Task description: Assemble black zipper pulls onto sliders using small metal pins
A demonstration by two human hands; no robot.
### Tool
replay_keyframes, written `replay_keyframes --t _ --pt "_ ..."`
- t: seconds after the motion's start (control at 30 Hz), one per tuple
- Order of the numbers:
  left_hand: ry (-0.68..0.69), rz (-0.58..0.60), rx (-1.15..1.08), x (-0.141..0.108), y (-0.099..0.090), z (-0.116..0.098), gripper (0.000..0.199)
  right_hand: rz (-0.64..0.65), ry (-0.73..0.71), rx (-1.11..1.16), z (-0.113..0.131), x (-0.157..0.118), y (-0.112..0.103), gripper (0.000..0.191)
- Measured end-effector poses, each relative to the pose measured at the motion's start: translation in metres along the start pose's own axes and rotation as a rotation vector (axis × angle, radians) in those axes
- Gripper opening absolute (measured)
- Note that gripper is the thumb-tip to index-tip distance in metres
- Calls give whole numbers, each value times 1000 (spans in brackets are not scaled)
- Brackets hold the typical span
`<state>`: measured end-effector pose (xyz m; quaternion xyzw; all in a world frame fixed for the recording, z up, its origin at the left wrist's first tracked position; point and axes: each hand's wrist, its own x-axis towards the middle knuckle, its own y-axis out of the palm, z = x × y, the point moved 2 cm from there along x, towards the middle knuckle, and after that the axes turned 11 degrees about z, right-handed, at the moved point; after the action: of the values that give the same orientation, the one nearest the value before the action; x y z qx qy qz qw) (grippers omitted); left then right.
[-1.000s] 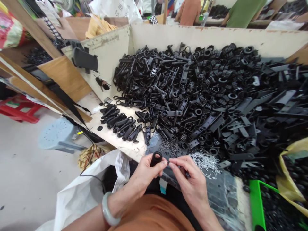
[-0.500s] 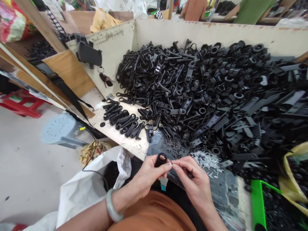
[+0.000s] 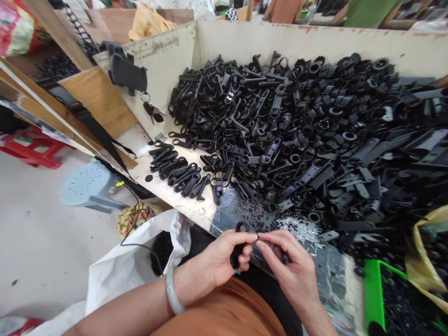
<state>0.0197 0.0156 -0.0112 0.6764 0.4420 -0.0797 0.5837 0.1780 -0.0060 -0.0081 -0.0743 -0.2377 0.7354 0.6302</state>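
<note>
My left hand [image 3: 220,256] is closed round a black plastic part with a ring-shaped end [image 3: 236,255], held low over the front edge of the bench. The ring shows above my fingers and a rounded dark end below them. My right hand [image 3: 292,263] is closed too, its thumb and forefinger pinching at the left thumb tip. A tiny dark piece sits between the fingertips, too small to name. Something black also shows under the curled right fingers, mostly hidden. Just beyond my hands lie small dark screws [image 3: 250,207] and a heap of silvery pins [image 3: 301,232].
A large pile of black plastic parts [image 3: 259,126] fills the walled bench. Several assembled black pieces [image 3: 182,175] lie in a row at left. Keys [image 3: 152,112] hang below a black holder [image 3: 128,74]. A green bin [image 3: 374,294] stands at right, a white sack [image 3: 115,280] and blue stool [image 3: 87,184] at left.
Both hands have shifted slightly right. My left hand has turned the black part, so its ring now tips away and its lower end shows beneath the fingers. The fingertips still meet.
</note>
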Motion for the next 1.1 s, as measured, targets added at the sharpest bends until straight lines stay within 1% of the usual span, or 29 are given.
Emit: replay_keyframes --t 0.17,0.3,0.4,0.47,0.53,0.6,0.7,0.8,0.9,1.1 --pt "-7 -27 10 2 1 2 32 36 -12 -59 0 -1 -1 7" --pt "13 -5 59 1 3 4 27 38 -12 -115 -4 -3 0 5" --pt "18 66 111 -3 6 1 20 -4 10 -107 -6 -3 -2 3" --pt "11 139 154 -8 8 -3 17 -27 22 -103 -7 -3 -4 4" --pt "34 209 211 -13 10 -6 22 -23 11 -119 -7 -2 -6 3" --pt "83 247 272 -16 10 -8 25 22 -25 -142 -5 -1 -6 3" --pt "121 217 371 -17 7 -6 26 97 -94 -190 -3 2 -3 6" --pt "133 158 500 -16 3 -3 21 112 -133 -247 -2 4 -1 8" --pt "148 116 607 -17 2 -3 18 123 -145 -274 -1 7 0 7" --pt "171 126 753 -19 4 -11 17 181 -112 -243 1 9 -2 7"
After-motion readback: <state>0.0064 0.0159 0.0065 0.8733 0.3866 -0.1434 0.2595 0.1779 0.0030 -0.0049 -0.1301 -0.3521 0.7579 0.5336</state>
